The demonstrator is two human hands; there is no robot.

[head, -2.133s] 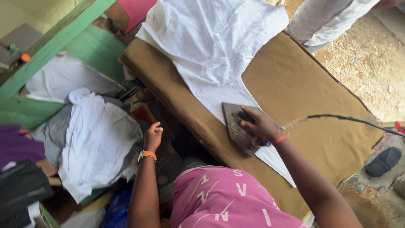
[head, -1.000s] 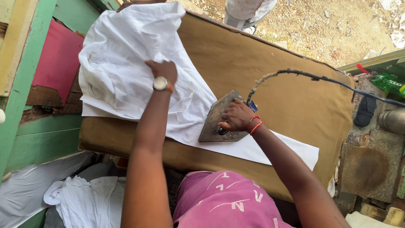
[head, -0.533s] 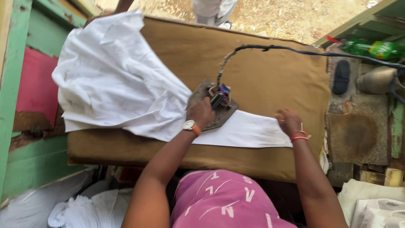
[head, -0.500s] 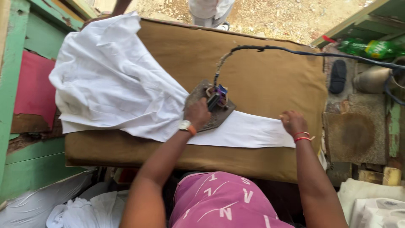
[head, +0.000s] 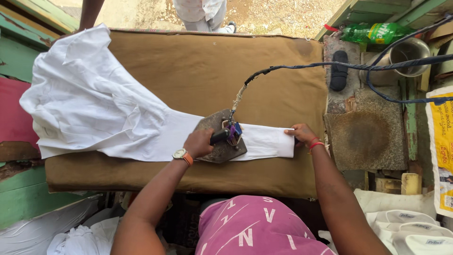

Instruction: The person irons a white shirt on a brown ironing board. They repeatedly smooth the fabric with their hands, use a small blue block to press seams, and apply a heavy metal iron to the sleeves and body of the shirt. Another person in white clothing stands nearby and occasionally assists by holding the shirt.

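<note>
Mid-press: left hand [head: 199,143] wrapped round handle of iron [head: 221,142], frame centre, sitting on white garment [head: 104,118] on brown table [head: 188,66]. Right hand [head: 302,133] pins cloth's end flat, fingers spread. Next move probably needs cloth kept taut while iron slides. Soleplate hidden; garment type unclear; bystander cut off up top.

Past the far right corner of our bench we see a green plastic bottle [head: 373,32] lying on its side, just beside a steel pot [head: 406,55] that stands on the ledge. A dark slipper [head: 338,70] rests near a rough stone slab [head: 365,128] with a rusty stain. Farther right hangs a yellow printed sheet [head: 442,137]. Stacked white folded garments [head: 408,231] lie at lower right. Beyond the bench a person's legs [head: 200,12] stand on gravel ground [head: 278,14]. Green wooden planks [head: 19,47] run along the left.
</note>
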